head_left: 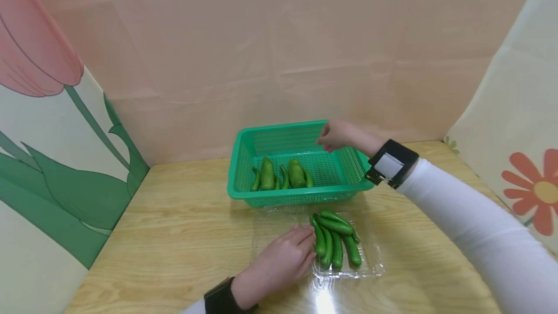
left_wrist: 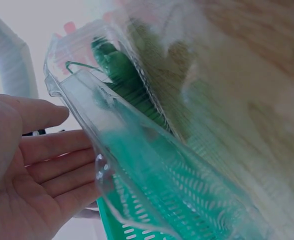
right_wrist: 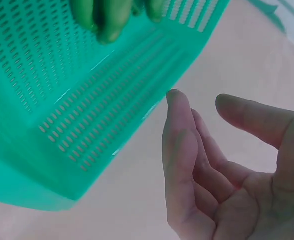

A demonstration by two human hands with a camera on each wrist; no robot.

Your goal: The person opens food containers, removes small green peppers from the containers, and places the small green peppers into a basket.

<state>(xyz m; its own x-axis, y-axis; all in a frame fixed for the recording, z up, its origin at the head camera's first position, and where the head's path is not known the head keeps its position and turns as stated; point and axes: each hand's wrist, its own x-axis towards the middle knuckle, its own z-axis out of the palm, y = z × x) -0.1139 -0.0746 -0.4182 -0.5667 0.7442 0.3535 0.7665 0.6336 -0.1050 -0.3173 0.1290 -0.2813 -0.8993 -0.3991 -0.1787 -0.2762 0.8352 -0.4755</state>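
My left hand (head_left: 285,256) lies beside a clear plastic clamshell box (head_left: 369,256). In the left wrist view its fairly straight fingers (left_wrist: 62,162) touch the plastic edge, thumb apart. Inside the box is a heap of slender green vegetables (head_left: 335,227), like small cucumbers or peppers. My right hand (head_left: 337,135) hovers at the back right rim of a green basket (head_left: 301,191). Its fingers (right_wrist: 179,150) are loosely bent and hold nothing in the right wrist view. Two bulbous green vegetables (head_left: 296,174) and several thin curved ones (head_left: 255,179) sit in the basket's front left.
The basket stands right behind the clamshell on a wood-grain table (head_left: 187,227). A pink backdrop (head_left: 279,62) rises behind it. Floral sheets hang on both sides, with a tulip (head_left: 35,38) left and an orange flower (head_left: 534,190) right.
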